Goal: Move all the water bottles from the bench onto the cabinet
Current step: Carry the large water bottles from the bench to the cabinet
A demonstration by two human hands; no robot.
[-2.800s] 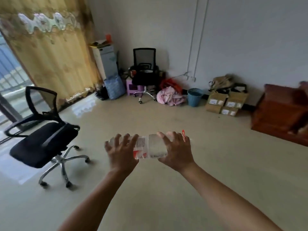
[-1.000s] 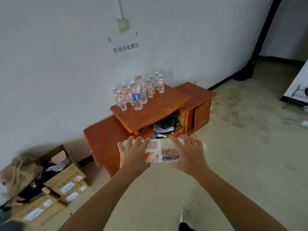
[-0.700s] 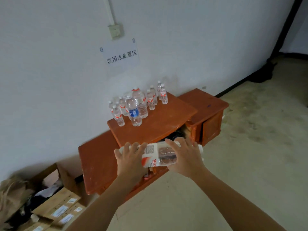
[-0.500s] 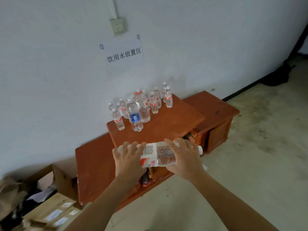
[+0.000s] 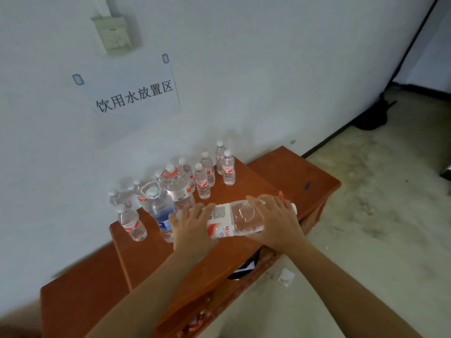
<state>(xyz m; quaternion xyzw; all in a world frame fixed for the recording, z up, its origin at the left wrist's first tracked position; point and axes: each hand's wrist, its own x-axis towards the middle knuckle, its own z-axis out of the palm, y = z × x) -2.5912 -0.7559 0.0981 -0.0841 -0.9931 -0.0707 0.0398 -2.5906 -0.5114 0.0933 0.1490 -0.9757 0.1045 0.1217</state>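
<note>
- A large water bottle (image 5: 234, 222), clear with a red-and-white label, is held on its side between both hands, its white cap pointing right.
- The bottle's base end is grasped by the left hand (image 5: 192, 228), with the fingers spread and curled over it.
- The neck end is gripped by the right hand (image 5: 275, 220), with the fingers wrapped over the top of the bottle.
- The bottle is held over the front part of the raised middle top of the orange-brown wooden cabinet (image 5: 151, 259); whether it touches the wood cannot be told.
- A cluster of bottles is stood upright on that top, close to the wall: small red-labelled bottles (image 5: 202, 181), a blue-labelled bottle (image 5: 161, 211) and a large bottle with a red carry handle (image 5: 177, 186).
- The blue-labelled bottle is partly hidden behind the left hand.
- Lower cabinet sections are seen at the left (image 5: 83, 301) and right (image 5: 292, 172) of the raised top.
- A paper sign with Chinese characters (image 5: 134, 93) is fixed to the white wall above the bottles, below a switch box (image 5: 113, 34).
- A scrap of paper (image 5: 286, 276) is seen on the concrete floor beside the cabinet.
</note>
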